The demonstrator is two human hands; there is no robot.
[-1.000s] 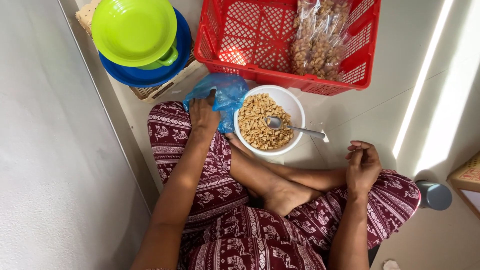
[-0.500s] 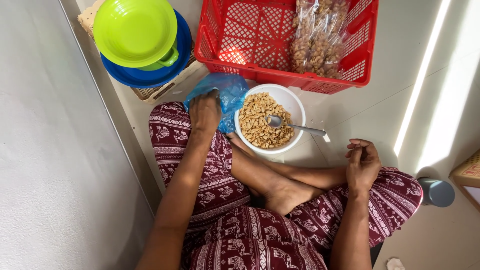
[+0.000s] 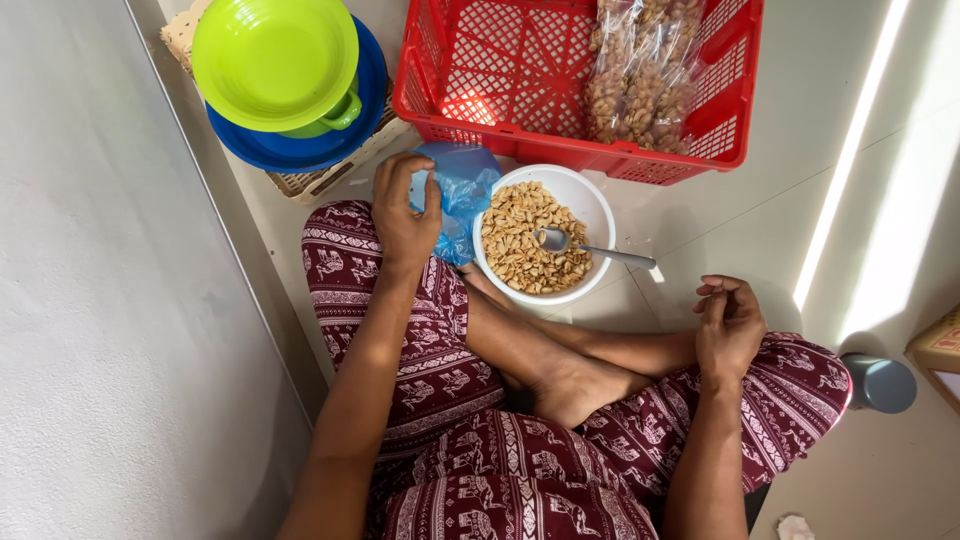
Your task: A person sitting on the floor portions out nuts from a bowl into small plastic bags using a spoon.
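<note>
I sit cross-legged on a pale floor in patterned maroon trousers. My left hand [image 3: 403, 212] pinches a crumpled blue plastic bag [image 3: 462, 195] that lies beside a white bowl [image 3: 598, 214] full of peanuts. A metal spoon [image 3: 590, 248] rests in the bowl with its handle over the right rim. My right hand [image 3: 728, 325] lies loosely curled on my right knee and holds nothing.
A red plastic basket [image 3: 500, 70] behind the bowl holds clear bags of nuts [image 3: 640, 75]. At the back left a green bowl [image 3: 275, 60] sits on a blue plate on a woven tray. A grey wall runs along the left. A grey cup [image 3: 880, 382] stands at the right.
My left hand has closed its fingers on the blue bag and drawn it slightly up. The right hand has stayed on the knee.
</note>
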